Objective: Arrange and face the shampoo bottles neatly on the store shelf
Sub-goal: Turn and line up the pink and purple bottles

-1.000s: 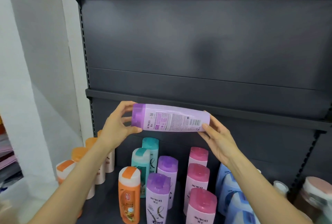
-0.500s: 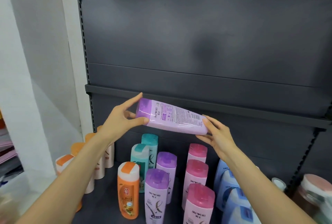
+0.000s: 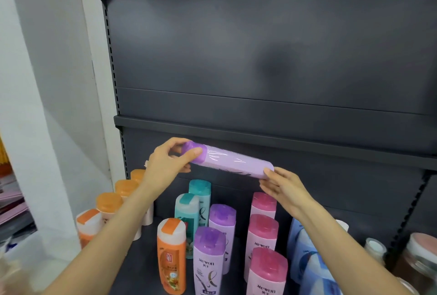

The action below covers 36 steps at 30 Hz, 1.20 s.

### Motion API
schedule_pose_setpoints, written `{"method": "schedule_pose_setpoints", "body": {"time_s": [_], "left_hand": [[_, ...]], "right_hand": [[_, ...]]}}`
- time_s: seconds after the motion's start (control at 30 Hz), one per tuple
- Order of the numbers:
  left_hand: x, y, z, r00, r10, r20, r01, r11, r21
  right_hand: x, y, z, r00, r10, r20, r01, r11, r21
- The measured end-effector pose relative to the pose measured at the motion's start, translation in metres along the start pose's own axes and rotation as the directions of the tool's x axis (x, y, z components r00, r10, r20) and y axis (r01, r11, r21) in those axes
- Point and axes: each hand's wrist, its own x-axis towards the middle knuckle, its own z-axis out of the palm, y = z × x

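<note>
A purple shampoo bottle [image 3: 233,161] lies sideways in the air, just under the front lip of the middle shelf [image 3: 272,143]. My left hand [image 3: 166,163] pinches its darker purple cap end. My right hand [image 3: 282,187] holds its base with thumb and fingertips. Below, on the lower shelf, stand rows of upright bottles: two purple ones [image 3: 209,259], three pink ones [image 3: 263,233], two teal ones [image 3: 189,209], an orange one [image 3: 171,254] and white ones with orange caps [image 3: 107,206]. My left forearm covers part of the orange-capped row.
Pale blue bottles [image 3: 305,254] stand right of the pink row, partly behind my right arm. Jars with lids [image 3: 418,259] sit at the far right. The dark shelf back panel [image 3: 272,46] rises above. A white wall [image 3: 47,81] flanks the left upright.
The held purple bottle has rolled about its long axis: the printed back label seen earlier has turned out of sight. Both hands moved slightly with it.
</note>
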Motion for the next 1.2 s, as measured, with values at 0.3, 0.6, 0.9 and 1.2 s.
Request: {"method": "schedule_pose_setpoints", "body": {"time_s": [0.3, 0.6, 0.9, 1.2], "left_hand": [[0.006, 0.004, 0.006, 0.981, 0.170, 0.089, -0.183, 0.969, 0.168], [0.026, 0.004, 0.035, 0.995, 0.098, -0.011, -0.097, 0.993, 0.061], [0.044, -0.042, 0.083, 0.981, 0.154, 0.119, -0.186, 0.923, 0.338], [0.054, -0.082, 0.123, 0.961, 0.002, 0.277, -0.130, 0.886, 0.445]], "right_hand": [[0.012, 0.011, -0.004, 0.992, 0.044, -0.118, -0.033, 0.995, 0.089], [0.032, 0.015, -0.016, 0.997, 0.082, 0.012, -0.072, 0.932, -0.354], [0.072, 0.034, -0.055, 0.961, -0.104, 0.256, 0.276, 0.320, -0.906], [0.096, 0.063, -0.061, 0.918, -0.003, 0.398, 0.396, 0.092, -0.914]]}}
